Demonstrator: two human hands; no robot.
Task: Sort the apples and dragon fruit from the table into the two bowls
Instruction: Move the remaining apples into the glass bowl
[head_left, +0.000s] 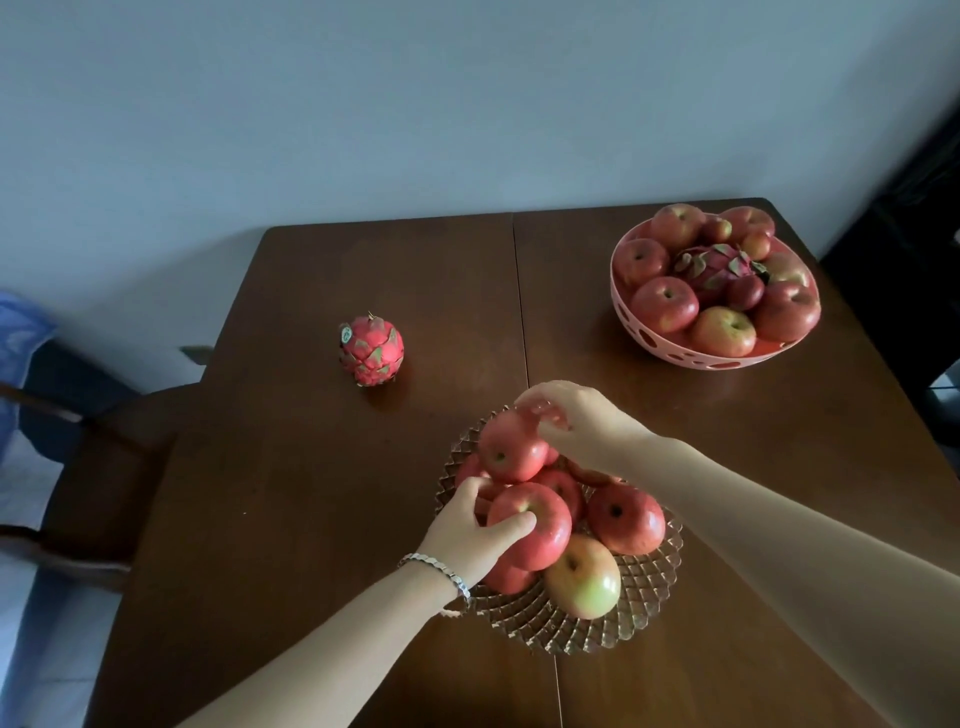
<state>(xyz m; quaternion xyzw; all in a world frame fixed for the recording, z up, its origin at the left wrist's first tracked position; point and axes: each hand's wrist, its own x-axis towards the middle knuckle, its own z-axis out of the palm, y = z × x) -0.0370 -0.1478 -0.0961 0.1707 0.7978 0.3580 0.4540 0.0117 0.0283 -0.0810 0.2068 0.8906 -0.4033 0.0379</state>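
Observation:
A glass bowl near the front of the table holds several red apples. My left hand grips one red apple at the bowl's near left side. My right hand has its fingers closed on another red apple on top of the pile at the far side. A pink bowl at the far right holds several apples and a dragon fruit. Another dragon fruit stands alone on the table to the left.
The brown wooden table meets a pale wall at the back. A dark chair stands at the table's left edge. Dark furniture sits past the right edge.

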